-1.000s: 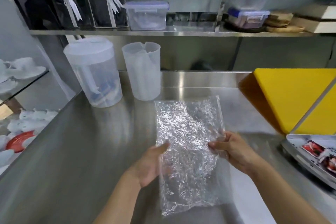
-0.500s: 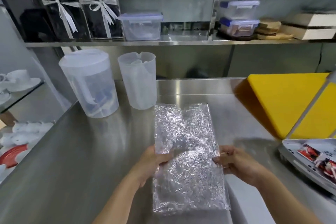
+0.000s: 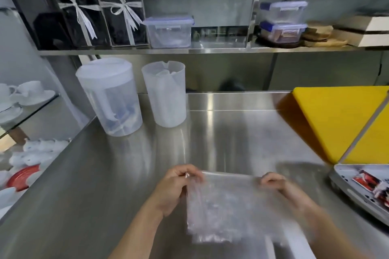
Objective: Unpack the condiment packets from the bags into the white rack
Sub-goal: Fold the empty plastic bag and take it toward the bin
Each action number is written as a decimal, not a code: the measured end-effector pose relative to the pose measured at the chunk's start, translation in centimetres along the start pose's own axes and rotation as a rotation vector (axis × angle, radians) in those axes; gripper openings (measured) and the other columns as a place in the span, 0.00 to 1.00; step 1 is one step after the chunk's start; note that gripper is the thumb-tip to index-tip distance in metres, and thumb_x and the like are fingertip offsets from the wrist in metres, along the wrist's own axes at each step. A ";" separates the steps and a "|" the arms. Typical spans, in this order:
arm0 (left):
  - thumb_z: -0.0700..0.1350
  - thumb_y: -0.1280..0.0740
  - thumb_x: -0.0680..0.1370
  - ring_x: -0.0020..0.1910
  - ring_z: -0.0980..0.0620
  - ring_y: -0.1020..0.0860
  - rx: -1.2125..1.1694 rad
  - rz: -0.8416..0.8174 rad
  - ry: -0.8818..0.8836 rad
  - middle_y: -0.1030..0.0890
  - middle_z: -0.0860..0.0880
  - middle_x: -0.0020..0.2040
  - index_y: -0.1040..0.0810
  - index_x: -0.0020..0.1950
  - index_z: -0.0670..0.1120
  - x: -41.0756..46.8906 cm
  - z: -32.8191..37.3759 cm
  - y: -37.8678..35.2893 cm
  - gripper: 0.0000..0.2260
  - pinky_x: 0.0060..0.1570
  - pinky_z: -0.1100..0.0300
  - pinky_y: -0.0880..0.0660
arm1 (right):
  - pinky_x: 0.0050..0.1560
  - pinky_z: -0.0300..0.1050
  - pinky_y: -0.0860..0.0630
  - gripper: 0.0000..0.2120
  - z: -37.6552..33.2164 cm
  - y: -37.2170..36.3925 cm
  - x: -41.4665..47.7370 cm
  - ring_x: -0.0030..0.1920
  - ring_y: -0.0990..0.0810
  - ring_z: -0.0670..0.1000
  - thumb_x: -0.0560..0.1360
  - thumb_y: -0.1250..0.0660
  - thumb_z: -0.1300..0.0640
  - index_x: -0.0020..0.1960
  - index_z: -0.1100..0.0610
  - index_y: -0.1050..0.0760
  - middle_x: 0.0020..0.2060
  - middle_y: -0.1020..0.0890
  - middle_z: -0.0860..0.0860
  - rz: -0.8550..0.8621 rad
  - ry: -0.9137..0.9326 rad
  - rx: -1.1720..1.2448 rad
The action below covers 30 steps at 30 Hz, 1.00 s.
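An empty, crinkled clear plastic bag [image 3: 229,206] lies folded over on the steel counter [image 3: 126,174], blurred by motion. My left hand [image 3: 179,185] pinches its far left corner. My right hand [image 3: 280,187] grips the far right corner of the same folded edge. At the right edge, the white rack [image 3: 345,185] holds red condiment packets [image 3: 366,181]; only part of the rack is in view.
Two translucent plastic jugs [image 3: 111,96] [image 3: 166,94] stand at the back left of the counter. Yellow cutting boards [image 3: 336,120] lie at the right. A shelf above carries lidded containers [image 3: 168,31] and black boxes. White crockery [image 3: 31,94] sits beyond the counter's left edge.
The bag's far half has been folded over toward me, so it now lies shorter. Both hands moved to the fold's two corners. The camera tilted up slightly.
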<state>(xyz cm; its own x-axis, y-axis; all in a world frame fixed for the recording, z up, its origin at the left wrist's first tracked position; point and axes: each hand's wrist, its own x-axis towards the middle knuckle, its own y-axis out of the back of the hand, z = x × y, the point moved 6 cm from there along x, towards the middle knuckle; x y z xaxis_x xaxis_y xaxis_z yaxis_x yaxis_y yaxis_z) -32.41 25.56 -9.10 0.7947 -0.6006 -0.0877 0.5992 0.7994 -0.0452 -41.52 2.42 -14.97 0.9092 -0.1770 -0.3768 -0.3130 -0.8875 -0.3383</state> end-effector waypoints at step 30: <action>0.33 0.31 0.72 0.37 0.52 0.20 0.177 0.083 0.104 0.18 0.45 0.42 0.22 0.49 0.39 0.9 -1.3 -0.8 0.07 0.41 0.60 0.23 | 0.49 0.31 0.30 0.33 -6.2 -6.2 -0.4 0.56 0.26 0.49 0.67 0.26 0.59 0.67 0.48 0.35 0.55 0.25 0.51 0.132 0.361 -0.607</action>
<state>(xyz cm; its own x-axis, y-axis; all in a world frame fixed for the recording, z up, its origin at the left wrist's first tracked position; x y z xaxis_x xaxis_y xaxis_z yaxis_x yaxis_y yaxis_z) -32.33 24.42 -10.46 0.8332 -0.5207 -0.1862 0.5472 0.8249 0.1415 -38.20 5.39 -7.39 0.9412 -0.3357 -0.0369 -0.3142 -0.9104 0.2690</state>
